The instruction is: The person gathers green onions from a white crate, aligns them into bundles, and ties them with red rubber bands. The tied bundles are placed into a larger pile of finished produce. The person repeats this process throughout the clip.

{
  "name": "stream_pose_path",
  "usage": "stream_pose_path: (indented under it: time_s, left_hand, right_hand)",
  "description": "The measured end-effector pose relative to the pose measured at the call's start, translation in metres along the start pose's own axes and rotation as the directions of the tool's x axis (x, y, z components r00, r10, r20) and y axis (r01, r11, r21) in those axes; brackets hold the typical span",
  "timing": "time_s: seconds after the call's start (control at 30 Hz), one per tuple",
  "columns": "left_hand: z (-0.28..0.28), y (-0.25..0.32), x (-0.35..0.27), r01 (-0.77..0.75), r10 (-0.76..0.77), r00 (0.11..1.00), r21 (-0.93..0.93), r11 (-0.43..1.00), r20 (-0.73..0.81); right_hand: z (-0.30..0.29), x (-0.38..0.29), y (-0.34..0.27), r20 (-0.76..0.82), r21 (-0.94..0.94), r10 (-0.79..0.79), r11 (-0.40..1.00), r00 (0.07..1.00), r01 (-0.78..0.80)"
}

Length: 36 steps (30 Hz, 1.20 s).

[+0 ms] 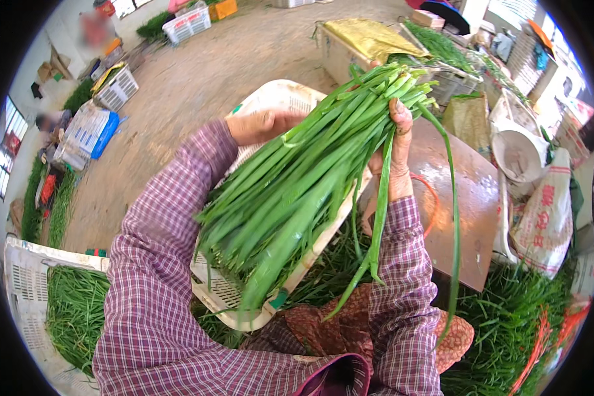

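My right hand [400, 121] grips a large bundle of long green leafy stalks, like garlic chives [307, 168], near its pale cut ends, with the thumb showing on the right side. The leaves fan down to the lower left over a white plastic crate [309, 262] in front of me. A few long leaves hang loose beside my right sleeve. My left hand [265, 126], slightly blurred, is at the bundle's left side with its fingers extended; their tips pass behind the leaves, so contact is unclear.
A metal-like board [455, 198] lies right of the crate, with an orange cord [428, 198] by it. Loose greens [505, 317] lie at lower right. Another white crate [27, 277] holds greens at lower left. A woven sack [544, 218] stands right. Someone is at far left.
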State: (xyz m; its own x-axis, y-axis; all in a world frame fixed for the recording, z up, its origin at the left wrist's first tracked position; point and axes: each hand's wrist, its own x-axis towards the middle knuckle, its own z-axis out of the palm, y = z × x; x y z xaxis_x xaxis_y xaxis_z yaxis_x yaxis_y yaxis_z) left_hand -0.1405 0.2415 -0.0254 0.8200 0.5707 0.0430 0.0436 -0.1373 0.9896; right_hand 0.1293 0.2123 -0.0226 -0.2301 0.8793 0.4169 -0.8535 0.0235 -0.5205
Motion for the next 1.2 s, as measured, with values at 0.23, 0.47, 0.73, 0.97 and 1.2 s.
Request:
stream_pose_path:
  time_s: [0.23, 0.47, 0.73, 0.97, 1.2]
  left_hand:
    - [0.211, -0.015, -0.016, -0.149, 0.294, 0.954, -0.752, 0.642, 0.061]
    - [0.271, -0.061, -0.062, 0.112, -0.023, 0.991, -0.749, 0.652, 0.129]
    - [0.276, -0.039, -0.066, 0.252, -0.392, 0.886, -0.455, 0.854, -0.246]
    - [0.311, 0.0, -0.035, 0.216, -0.367, 0.894, -0.471, 0.855, -0.257]
    - [0.306, 0.047, -0.015, 0.208, -0.349, 0.866, -0.377, 0.903, -0.358]
  right_hand:
    - [0.007, -0.062, -0.031, -0.081, 0.07, -0.011, 0.997, 0.997, 0.016]
    - [0.018, -0.13, -0.053, -0.161, -0.115, 0.33, 0.93, 0.93, -0.35]
    - [0.037, -0.215, -0.101, -0.287, -0.37, 0.411, 0.786, 0.866, -0.495]
    - [0.065, -0.212, -0.051, -0.467, -0.303, -0.177, 0.952, 0.866, 0.031]
    - [0.063, -0.209, -0.073, -0.262, -0.503, -0.225, 0.862, 0.938, 0.067]
